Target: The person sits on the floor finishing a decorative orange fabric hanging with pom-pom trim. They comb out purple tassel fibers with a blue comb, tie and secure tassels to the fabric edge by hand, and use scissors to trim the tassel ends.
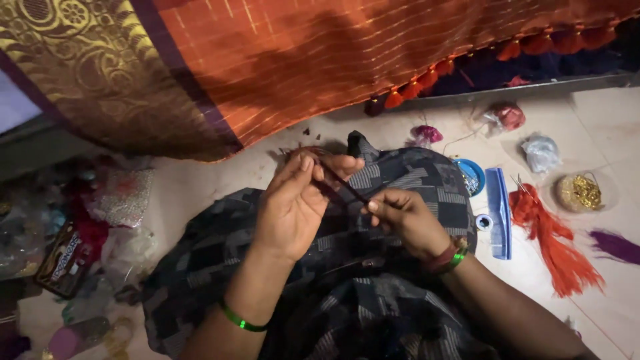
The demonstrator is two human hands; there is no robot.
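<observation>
My left hand (297,200) pinches one end of a dark thread bundle (347,185) above my lap, fingers closed around it. My right hand (403,220) grips the other end of the same bundle, pulling it taut and slanted between the two hands. Both wrists wear green bangles. An orange checked cloth with a gold and purple border (267,60) hangs just beyond my hands, its lower edge lined with orange tassels (427,80). My lap is covered by a dark patterned garment (407,177).
On the pale floor to the right lie a blue comb (499,210), a bunch of orange threads (557,243), a round container of gold beads (581,192), purple threads (615,245), a blue dish (471,177) and small plastic bags (541,152). Cluttered packets (80,233) lie at left.
</observation>
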